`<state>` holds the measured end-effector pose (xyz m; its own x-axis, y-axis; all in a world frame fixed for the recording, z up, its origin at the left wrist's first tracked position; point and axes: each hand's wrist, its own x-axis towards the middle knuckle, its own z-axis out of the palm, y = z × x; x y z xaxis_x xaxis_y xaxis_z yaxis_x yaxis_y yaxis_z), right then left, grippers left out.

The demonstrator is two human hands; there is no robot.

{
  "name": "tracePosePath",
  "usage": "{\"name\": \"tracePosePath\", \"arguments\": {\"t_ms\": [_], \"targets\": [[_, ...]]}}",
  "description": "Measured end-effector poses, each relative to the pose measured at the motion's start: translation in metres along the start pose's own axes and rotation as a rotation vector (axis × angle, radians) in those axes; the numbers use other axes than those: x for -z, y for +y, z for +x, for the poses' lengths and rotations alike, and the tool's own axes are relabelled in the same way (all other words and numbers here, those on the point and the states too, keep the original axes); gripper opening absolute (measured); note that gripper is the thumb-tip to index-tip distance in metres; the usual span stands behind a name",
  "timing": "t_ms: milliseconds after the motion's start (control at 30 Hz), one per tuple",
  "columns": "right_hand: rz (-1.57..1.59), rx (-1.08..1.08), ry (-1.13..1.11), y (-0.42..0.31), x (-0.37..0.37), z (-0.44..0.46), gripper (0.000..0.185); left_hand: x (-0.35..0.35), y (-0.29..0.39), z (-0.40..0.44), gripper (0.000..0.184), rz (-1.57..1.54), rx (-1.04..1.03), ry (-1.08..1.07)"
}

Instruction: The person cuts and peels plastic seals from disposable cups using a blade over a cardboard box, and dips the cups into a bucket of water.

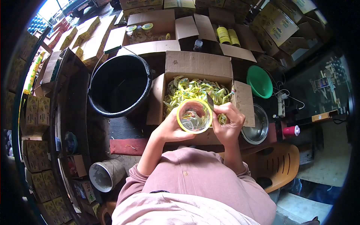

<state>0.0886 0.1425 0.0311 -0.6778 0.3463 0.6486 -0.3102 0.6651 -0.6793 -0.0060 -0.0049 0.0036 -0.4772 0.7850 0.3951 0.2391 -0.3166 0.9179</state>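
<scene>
The left hand [168,125] is wrapped around the side of a clear, round plastic jar with a bright yellow rim [195,117], its mouth tipped up toward the wearer. The right hand [229,119] pinches a thin, dark, flat blade [210,100] between thumb and fingers, the blade standing just beside the jar's rim — the two hands are close together, one on each side of the jar. The jar is in front of the chest, over the near edge of an open brown cardboard box [198,64] heaped with crumpled yellow-green and clear plastic pieces [187,88]. To the left of the box stands a deep black bucket with a wire handle [119,84]; to its right sit a green plastic bowl [259,81] and, nearer, a shiny metal bowl [264,129]. Beyond the box, one open carton [153,47] holds clear jars with yellow-and-green lids [147,27], and another carton [238,51] holds two yellow cylindrical containers [224,35] — side by side. A tan slotted plastic chair [277,165] shows at the lower right.
</scene>
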Motion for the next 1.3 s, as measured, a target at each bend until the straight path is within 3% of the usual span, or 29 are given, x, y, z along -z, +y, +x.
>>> {"name": "tracePosePath", "arguments": {"t_ms": [167, 267, 467, 633, 933, 1300], "targets": [[0.011, -0.005, -0.011, -0.002, -0.001, 0.001, 0.017, 0.0, -0.005, -0.001, 0.06, -0.095, 0.045, -0.01], [0.023, 0.001, -0.018, -0.002, 0.0, 0.002, 0.017, 0.0, -0.01, -0.001, 0.067, -0.037, -0.041, -0.007], [-0.008, -0.015, 0.032, -0.004, -0.003, 0.002, 0.017, -0.009, -0.015, -0.002, 0.089, -0.132, 0.052, 0.149], [-0.043, 0.006, 0.079, -0.006, -0.006, -0.004, 0.015, -0.005, -0.021, 0.004, 0.077, -0.068, -0.093, 0.188], [-0.092, -0.016, 0.077, -0.007, -0.004, -0.008, 0.015, -0.01, -0.022, 0.001, 0.076, -0.027, -0.073, 0.212], [-0.08, 0.006, 0.054, 0.0, -0.001, -0.005, 0.015, -0.005, -0.006, 0.002, 0.058, -0.075, 0.038, 0.055]]}}
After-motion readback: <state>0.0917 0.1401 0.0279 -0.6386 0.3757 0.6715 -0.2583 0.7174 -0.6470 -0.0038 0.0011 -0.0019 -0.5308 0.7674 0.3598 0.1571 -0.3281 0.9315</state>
